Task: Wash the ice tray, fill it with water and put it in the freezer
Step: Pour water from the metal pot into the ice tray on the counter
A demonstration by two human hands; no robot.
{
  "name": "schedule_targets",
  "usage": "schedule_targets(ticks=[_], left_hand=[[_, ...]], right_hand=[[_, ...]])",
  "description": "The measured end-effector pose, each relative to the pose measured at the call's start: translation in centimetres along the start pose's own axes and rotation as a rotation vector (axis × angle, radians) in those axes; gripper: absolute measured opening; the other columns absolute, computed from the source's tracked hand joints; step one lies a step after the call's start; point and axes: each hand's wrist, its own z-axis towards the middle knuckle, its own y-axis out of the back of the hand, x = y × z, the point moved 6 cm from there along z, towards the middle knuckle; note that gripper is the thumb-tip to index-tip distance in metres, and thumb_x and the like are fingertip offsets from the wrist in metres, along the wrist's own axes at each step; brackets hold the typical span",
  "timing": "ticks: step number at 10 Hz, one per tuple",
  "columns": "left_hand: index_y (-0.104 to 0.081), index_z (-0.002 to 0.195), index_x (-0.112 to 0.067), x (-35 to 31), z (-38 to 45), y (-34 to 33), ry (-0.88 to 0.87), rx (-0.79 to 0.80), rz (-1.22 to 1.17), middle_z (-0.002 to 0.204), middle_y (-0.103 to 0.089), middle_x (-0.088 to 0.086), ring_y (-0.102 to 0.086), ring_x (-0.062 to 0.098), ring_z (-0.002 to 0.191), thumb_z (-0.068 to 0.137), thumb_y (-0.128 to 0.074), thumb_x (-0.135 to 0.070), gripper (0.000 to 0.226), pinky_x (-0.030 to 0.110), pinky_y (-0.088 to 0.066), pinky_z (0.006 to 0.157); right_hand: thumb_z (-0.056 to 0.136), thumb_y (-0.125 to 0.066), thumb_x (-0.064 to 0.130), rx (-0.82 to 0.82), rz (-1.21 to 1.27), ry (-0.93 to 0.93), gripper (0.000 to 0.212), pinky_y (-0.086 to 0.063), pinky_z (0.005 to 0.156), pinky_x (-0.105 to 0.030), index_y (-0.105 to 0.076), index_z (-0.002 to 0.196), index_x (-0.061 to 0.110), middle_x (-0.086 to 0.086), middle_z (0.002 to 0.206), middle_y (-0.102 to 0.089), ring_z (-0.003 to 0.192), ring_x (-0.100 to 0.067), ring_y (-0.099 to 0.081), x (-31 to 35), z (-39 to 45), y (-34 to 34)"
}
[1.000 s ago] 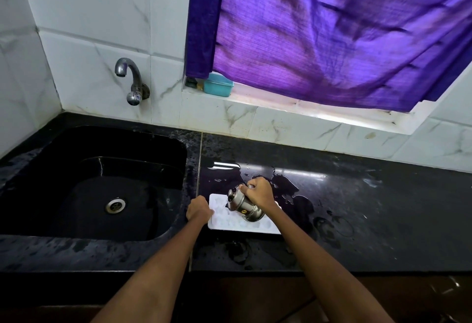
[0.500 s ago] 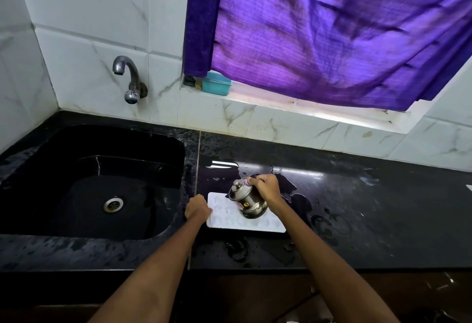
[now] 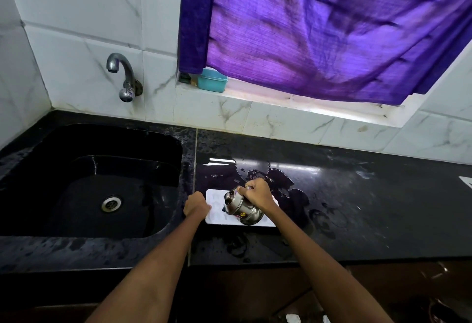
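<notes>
A white ice tray (image 3: 217, 204) lies flat on the wet black counter (image 3: 357, 207), just right of the sink. My left hand (image 3: 196, 207) grips the tray's left edge. My right hand (image 3: 256, 193) holds a small steel kettle (image 3: 241, 209) by its handle, tilted with the spout down over the tray's cells. The kettle and my right hand hide the right part of the tray.
A black sink (image 3: 89, 182) with a round drain (image 3: 111, 203) lies to the left, under a wall tap (image 3: 122, 75). A teal box (image 3: 212, 80) sits on the window ledge below a purple curtain (image 3: 332, 29). Puddles lie on the counter around the tray.
The kettle has tipped a little further toward the tray's left cells. My left hand has kept its grip on the tray edge. The camera has shifted slightly.
</notes>
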Motion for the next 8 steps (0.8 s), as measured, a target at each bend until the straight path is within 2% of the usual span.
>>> schedule_targets(ticks=[4, 8], left_hand=[[-0.060, 0.118, -0.003, -0.19, -0.08, 0.08, -0.020, 0.002, 0.020, 0.126, -0.060, 0.016, -0.058, 0.031, 0.117, 0.085, -0.067, -0.020, 0.038, 0.037, -0.050, 0.094], [-0.060, 0.119, -0.003, -0.24, -0.13, 0.14, -0.017, 0.003, 0.019, 0.127, -0.059, 0.016, -0.057, 0.031, 0.119, 0.085, -0.067, -0.019, 0.038, 0.037, -0.050, 0.096]], right_hand=[[0.078, -0.065, 0.013, 0.002, -0.101, 0.052, 0.060, -0.016, 0.048, -0.030, -0.018, 0.042, 0.020, 0.001, 0.043, -0.018, 0.044, -0.013, -0.018, 0.90, 0.07, 0.46], [0.078, -0.066, 0.012, -0.017, -0.052, 0.037, 0.060, -0.017, 0.048, -0.029, -0.019, 0.043, 0.020, 0.002, 0.044, -0.018, 0.045, -0.013, -0.018, 0.35, -0.18, 0.48]])
